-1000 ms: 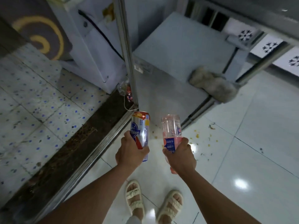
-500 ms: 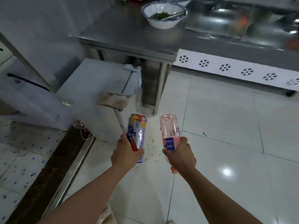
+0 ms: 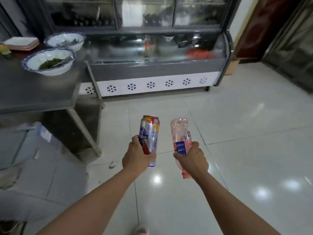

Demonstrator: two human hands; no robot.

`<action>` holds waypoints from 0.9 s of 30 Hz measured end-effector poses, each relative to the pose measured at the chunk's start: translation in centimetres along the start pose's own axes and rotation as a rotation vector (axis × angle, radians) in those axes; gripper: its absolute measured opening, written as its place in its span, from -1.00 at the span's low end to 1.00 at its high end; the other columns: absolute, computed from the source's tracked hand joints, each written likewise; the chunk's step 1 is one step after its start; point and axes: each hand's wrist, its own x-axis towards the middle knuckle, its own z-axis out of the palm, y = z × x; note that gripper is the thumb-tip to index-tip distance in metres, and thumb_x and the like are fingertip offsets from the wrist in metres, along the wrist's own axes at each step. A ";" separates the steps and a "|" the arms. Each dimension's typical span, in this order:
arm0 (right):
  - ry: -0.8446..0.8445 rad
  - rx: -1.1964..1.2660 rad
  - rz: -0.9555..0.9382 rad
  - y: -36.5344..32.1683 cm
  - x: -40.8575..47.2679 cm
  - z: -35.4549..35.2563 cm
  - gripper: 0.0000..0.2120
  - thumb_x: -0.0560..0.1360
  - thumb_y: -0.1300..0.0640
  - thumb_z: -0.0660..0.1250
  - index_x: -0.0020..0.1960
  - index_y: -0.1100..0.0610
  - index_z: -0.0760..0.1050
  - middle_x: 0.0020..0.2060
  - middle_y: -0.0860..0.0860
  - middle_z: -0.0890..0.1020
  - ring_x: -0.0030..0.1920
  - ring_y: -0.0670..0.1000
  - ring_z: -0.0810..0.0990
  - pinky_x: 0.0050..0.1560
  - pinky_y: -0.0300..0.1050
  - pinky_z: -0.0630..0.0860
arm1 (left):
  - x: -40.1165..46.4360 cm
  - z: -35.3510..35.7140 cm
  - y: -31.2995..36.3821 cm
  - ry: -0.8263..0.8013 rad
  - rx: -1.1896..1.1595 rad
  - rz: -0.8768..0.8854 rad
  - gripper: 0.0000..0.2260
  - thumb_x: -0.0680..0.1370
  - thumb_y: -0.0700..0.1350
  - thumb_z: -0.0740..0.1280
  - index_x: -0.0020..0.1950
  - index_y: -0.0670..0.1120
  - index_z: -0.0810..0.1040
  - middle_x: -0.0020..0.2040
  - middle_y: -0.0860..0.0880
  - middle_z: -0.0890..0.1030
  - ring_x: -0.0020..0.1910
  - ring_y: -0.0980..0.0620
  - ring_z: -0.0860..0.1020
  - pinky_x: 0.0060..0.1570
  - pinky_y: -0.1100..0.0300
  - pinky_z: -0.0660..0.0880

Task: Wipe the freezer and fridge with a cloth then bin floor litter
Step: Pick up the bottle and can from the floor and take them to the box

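At the far left a grey stainless-steel prep table [image 3: 33,92] carried a stack of pale square plates [image 3: 21,42] at its back left corner. A blue-rimmed white bowl of chopped greens [image 3: 48,62] with tongs in it sat near the table's right edge, with a second blue-rimmed white bowl [image 3: 66,40] behind it toward the back right corner. Small dark scraps of litter [image 3: 111,166] lay on the glossy white tiled floor [image 3: 254,150] just beside the table's front leg.

The left hand [image 3: 137,157] was wrapped around the lower part of a tall silver, red and blue drink can [image 3: 149,134], held upright above the floor. Just beside it, not touching, the right hand [image 3: 192,157] gripped a clear pink plastic bottle [image 3: 180,133] at its labelled middle, cap end down and base up.

Behind them, against the far wall, stood a grey glass-fronted display fridge with a white snowflake-patterned base panel [image 3: 152,84].

By my reading, the wiping was behind and the litter step was in hand, with both pieces picked up and being carried. No bin showed in view, so the next move called for finding one, walking both items to it, and releasing each over its opening. The floor scraps probably remained to collect afterwards.
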 end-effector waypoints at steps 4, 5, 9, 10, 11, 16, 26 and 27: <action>0.087 0.041 0.094 3.6 4.8 -5.3 -0.32 0.37 -0.14 0.42 0.31 0.14 0.21 0.11 0.11 0.51 0.05 0.12 0.55 -0.09 -0.05 0.46 | 3.0 4.3 7.1 -0.070 0.016 0.121 -0.30 0.36 0.10 0.44 0.36 -0.03 0.15 0.22 -0.04 0.44 0.09 -0.06 0.51 -0.01 0.05 0.52; 0.103 0.047 0.117 4.4 6.0 -6.5 -0.32 0.37 -0.15 0.42 0.31 0.14 0.20 0.11 0.10 0.51 0.05 0.12 0.55 -0.10 -0.06 0.45 | 3.9 5.3 8.7 -0.086 0.013 0.142 -0.29 0.36 0.10 0.44 0.37 -0.03 0.15 0.23 -0.05 0.44 0.10 -0.06 0.51 0.00 0.04 0.52; 0.164 0.076 0.204 6.8 11.5 -11.3 -0.32 0.37 -0.15 0.42 0.31 0.13 0.20 0.11 0.10 0.51 0.05 0.12 0.55 -0.12 -0.09 0.42 | 8.2 9.4 15.4 -0.147 0.006 0.212 -0.28 0.36 0.09 0.45 0.38 -0.04 0.15 0.26 -0.06 0.44 0.14 -0.08 0.51 0.04 0.00 0.53; 0.178 0.078 0.225 7.3 13.0 -12.5 -0.32 0.37 -0.15 0.41 0.31 0.13 0.20 0.11 0.10 0.51 0.04 0.13 0.54 -0.11 -0.08 0.43 | 9.3 10.3 17.1 -0.158 0.009 0.225 -0.29 0.36 0.09 0.45 0.38 -0.04 0.15 0.26 -0.06 0.44 0.14 -0.08 0.51 0.03 0.01 0.52; 0.188 0.078 0.246 7.7 14.4 -13.7 -0.32 0.37 -0.15 0.41 0.31 0.14 0.20 0.11 0.10 0.51 0.04 0.13 0.55 -0.09 -0.06 0.45 | 10.4 11.2 18.8 -0.173 0.013 0.238 -0.29 0.36 0.09 0.45 0.37 -0.04 0.15 0.25 -0.06 0.44 0.14 -0.07 0.51 0.03 0.03 0.52; 0.261 0.122 0.322 9.6 21.1 -19.9 -0.35 0.38 -0.12 0.40 0.29 0.15 0.22 0.09 0.11 0.51 0.02 0.14 0.54 -0.08 -0.05 0.45 | 15.5 15.0 27.3 -0.233 0.020 0.323 -0.29 0.37 0.07 0.46 0.37 -0.05 0.16 0.25 -0.07 0.44 0.14 -0.06 0.51 0.03 0.04 0.52; 0.358 0.194 0.389 16.2 35.2 -31.0 -0.36 0.37 -0.11 0.40 0.27 0.17 0.22 0.09 0.12 0.51 0.03 0.15 0.55 -0.09 -0.05 0.45 | 23.7 24.7 43.7 -0.303 0.012 0.432 -0.28 0.36 0.05 0.48 0.37 -0.06 0.16 0.25 -0.08 0.44 0.13 -0.06 0.51 0.07 -0.04 0.54; 0.363 0.192 0.388 17.1 37.1 -32.3 -0.35 0.37 -0.12 0.40 0.27 0.17 0.22 0.09 0.12 0.51 0.03 0.15 0.55 -0.09 -0.05 0.45 | 24.5 26.0 45.4 -0.299 0.010 0.433 -0.28 0.36 0.04 0.47 0.37 -0.06 0.16 0.25 -0.08 0.44 0.13 -0.06 0.51 0.07 -0.04 0.54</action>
